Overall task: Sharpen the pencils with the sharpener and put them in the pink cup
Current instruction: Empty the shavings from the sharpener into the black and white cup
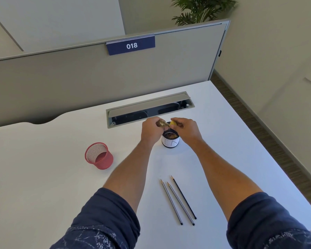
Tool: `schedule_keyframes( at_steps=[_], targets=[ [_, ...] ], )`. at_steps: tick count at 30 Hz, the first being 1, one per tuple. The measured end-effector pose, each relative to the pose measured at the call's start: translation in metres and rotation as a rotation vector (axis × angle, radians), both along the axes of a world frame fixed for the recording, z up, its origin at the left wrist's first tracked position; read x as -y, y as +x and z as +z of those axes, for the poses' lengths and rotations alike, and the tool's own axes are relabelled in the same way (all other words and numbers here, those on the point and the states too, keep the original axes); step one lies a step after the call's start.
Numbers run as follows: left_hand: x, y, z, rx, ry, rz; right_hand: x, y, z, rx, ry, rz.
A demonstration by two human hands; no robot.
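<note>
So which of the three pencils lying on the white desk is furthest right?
The darker black pencil, lying slightly apart from the two striped grey pencils on its left.

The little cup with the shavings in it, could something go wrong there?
Maybe. Both hands, left hand and right hand, work the yellow sharpener right above the small cup, so a bump of a wrist could tip it and spill shavings on the desk. Shavings might also fall beside the cup. The three pencils lie loose near the right arm and could roll if nudged.
</note>
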State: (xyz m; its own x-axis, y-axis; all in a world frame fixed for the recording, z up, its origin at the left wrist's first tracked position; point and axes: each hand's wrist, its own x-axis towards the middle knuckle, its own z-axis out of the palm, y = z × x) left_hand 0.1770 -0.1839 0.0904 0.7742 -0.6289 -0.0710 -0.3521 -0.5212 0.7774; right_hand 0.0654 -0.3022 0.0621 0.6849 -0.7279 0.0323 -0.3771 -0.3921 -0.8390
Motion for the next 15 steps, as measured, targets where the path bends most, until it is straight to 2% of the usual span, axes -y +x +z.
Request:
schedule_keyframes(
  at_steps=[7,15],
  targets=[
    [-0.0032,0.0038,-0.0023,-0.083,-0.05,0.03,-0.0057,0.0043,-0.0025,0.058,0.102,-0.072],
    [-0.0098,0.0067,-0.0061,-0.202,-0.109,0.066,-0.0049,0.0053,-0.0018,0.086,0.151,-0.056]
  ],
)
